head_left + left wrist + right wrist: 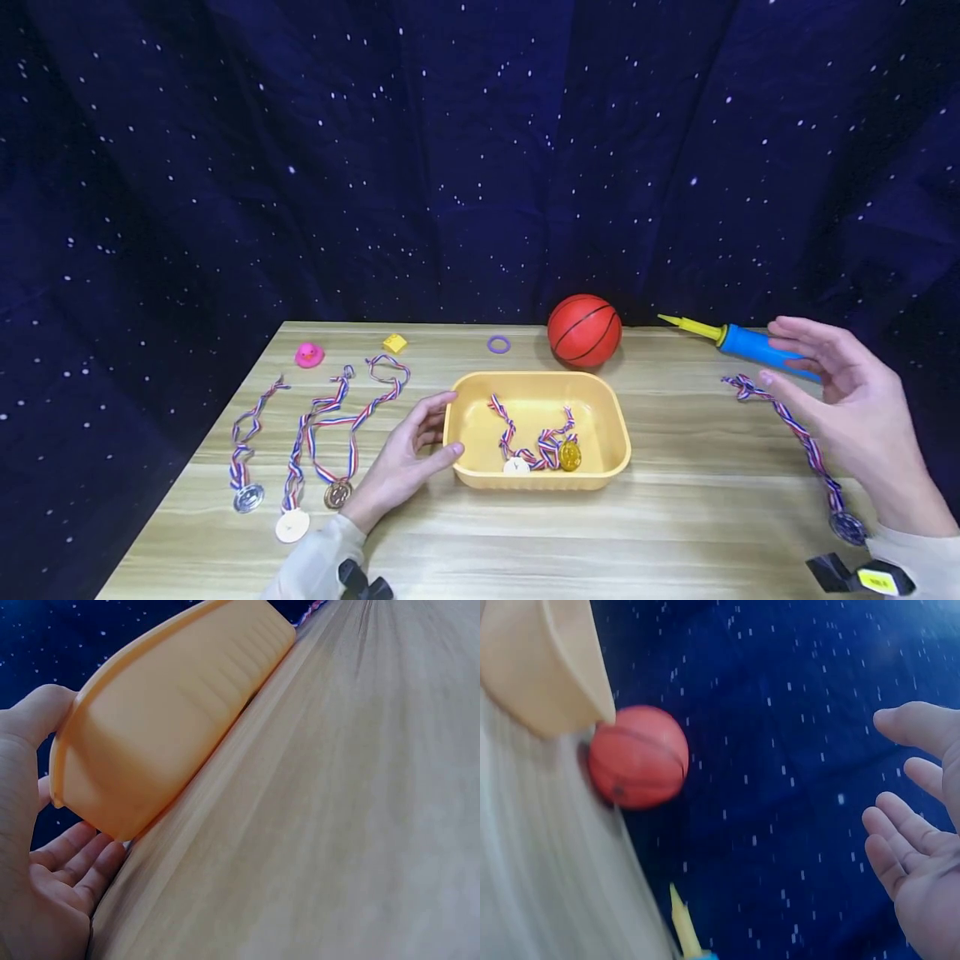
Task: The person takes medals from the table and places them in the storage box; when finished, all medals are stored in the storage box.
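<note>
A yellow plastic bin [540, 482] stands mid-table, holding a white-faced medal [516, 466] and a gold medal [570, 455] on striped ribbons. My left hand [408, 467] grips the bin's left side, thumb at the rim and fingers along the outer wall; in the left wrist view the bin wall [150, 727] sits between thumb and fingers. Raised over the table's right side, my right hand [855, 408] holds nothing, its fingers loosely bent and apart from the thumb. Below it lies a dark silver medal [848, 528] with its ribbon stretched away.
Left of the bin lie a silver medal [249, 498], a white-faced medal [292, 526] and a bronze medal [338, 494]. Along the back are a pink rubber duck [309, 355], yellow block [394, 343], purple ring [498, 344], red basketball [585, 331] and blue-yellow hand pump [757, 346].
</note>
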`<action>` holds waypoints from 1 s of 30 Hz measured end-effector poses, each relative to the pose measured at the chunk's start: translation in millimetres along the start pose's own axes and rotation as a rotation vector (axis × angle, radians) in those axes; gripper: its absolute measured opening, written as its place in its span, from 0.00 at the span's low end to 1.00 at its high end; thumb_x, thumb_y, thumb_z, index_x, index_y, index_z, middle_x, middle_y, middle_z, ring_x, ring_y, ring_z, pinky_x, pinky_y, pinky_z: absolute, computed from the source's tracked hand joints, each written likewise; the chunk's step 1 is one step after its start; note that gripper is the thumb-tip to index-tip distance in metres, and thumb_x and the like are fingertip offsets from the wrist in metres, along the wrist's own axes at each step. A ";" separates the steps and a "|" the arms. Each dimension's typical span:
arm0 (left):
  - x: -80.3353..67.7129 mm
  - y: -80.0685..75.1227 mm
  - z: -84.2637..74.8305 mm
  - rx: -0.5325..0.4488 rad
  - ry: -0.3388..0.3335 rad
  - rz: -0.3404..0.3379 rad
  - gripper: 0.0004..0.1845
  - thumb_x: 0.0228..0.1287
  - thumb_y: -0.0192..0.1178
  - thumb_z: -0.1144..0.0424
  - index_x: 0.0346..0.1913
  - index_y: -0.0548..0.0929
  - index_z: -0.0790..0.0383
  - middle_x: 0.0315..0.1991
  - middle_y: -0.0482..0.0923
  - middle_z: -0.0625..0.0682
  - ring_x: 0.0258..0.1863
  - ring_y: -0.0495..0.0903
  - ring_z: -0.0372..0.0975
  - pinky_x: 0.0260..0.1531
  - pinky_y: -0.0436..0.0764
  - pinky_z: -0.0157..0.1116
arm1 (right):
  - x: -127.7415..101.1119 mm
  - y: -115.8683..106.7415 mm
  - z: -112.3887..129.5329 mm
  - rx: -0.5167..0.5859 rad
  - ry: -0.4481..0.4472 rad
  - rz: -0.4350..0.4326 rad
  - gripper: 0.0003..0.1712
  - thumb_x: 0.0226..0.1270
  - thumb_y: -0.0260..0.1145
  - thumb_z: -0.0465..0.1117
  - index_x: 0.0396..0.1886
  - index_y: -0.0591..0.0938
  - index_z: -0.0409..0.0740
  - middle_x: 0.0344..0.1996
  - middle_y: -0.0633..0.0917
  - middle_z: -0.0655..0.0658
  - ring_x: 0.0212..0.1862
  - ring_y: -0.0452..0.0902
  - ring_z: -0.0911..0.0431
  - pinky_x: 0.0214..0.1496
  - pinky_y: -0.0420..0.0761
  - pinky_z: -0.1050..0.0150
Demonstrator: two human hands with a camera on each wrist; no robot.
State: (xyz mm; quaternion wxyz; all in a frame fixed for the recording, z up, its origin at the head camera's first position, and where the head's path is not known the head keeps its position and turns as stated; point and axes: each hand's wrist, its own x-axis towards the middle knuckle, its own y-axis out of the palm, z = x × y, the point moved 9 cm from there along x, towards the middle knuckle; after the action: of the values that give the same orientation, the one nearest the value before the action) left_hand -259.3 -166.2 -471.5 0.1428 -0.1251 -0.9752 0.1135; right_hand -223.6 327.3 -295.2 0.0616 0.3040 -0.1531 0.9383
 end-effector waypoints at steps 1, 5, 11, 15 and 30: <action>0.1 -0.1 0.3 0.000 0.001 0.000 0.41 0.72 0.76 0.62 0.84 0.69 0.50 0.74 0.78 0.62 0.72 0.78 0.55 0.72 0.80 0.37 | -3.9 -7.0 -2.3 -0.027 0.002 -0.013 0.43 0.60 0.74 0.12 0.76 0.78 0.31 0.70 0.86 0.45 0.64 0.84 0.58 0.62 0.82 0.77; -0.2 -0.7 0.7 0.003 -0.006 -0.003 0.41 0.72 0.76 0.62 0.84 0.69 0.49 0.74 0.78 0.61 0.72 0.78 0.55 0.72 0.80 0.38 | -19.7 -29.8 -14.2 0.062 -0.006 -0.054 0.43 0.59 0.70 0.08 0.76 0.75 0.26 0.70 0.86 0.43 0.65 0.84 0.58 0.64 0.80 0.75; -0.5 -1.0 0.9 0.003 -0.005 -0.006 0.41 0.72 0.76 0.62 0.83 0.70 0.50 0.74 0.78 0.62 0.72 0.78 0.55 0.72 0.80 0.38 | -37.4 -50.7 -32.5 0.312 -0.112 -0.068 0.43 0.54 0.61 0.01 0.73 0.69 0.12 0.67 0.88 0.39 0.64 0.87 0.55 0.63 0.83 0.72; -0.2 -0.1 0.0 0.005 -0.005 -0.004 0.41 0.72 0.76 0.62 0.83 0.70 0.49 0.74 0.78 0.62 0.72 0.78 0.55 0.72 0.80 0.38 | -47.2 -58.9 -43.2 0.413 -0.179 -0.028 0.42 0.55 0.64 0.02 0.72 0.66 0.09 0.67 0.87 0.35 0.64 0.87 0.53 0.63 0.83 0.71; 0.2 -0.6 -0.4 -0.001 0.000 -0.002 0.41 0.72 0.76 0.63 0.83 0.70 0.50 0.74 0.78 0.62 0.72 0.78 0.55 0.72 0.80 0.38 | -89.3 -70.4 -95.6 0.344 -0.101 0.107 0.47 0.53 0.62 0.01 0.76 0.62 0.10 0.73 0.83 0.38 0.68 0.84 0.55 0.67 0.82 0.73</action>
State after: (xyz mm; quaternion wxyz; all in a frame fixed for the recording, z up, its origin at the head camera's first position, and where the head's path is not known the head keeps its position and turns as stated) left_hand -259.5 -166.6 -471.0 0.1431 -0.1242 -0.9754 0.1131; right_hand -189.4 422.9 -403.7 -0.0493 0.3483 -0.0093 0.9360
